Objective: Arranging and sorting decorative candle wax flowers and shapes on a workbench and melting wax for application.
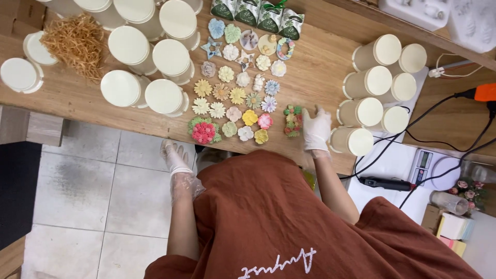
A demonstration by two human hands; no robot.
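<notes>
Green-and-pink wreath ornament [293, 121] lies flat on the wooden table [320, 77], at the right end of the rows of small pastel flower pieces [235, 95]. The gloved right hand [316, 129] rests just beside it, fingers spread, holding nothing. The gloved left hand [174, 155] hangs open below the table edge. Cream lidded tubs [374, 111] stand right.

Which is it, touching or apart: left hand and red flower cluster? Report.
Apart. The head view shows the left hand below the table edge, over floor tiles, clear of the red flower cluster.
</notes>
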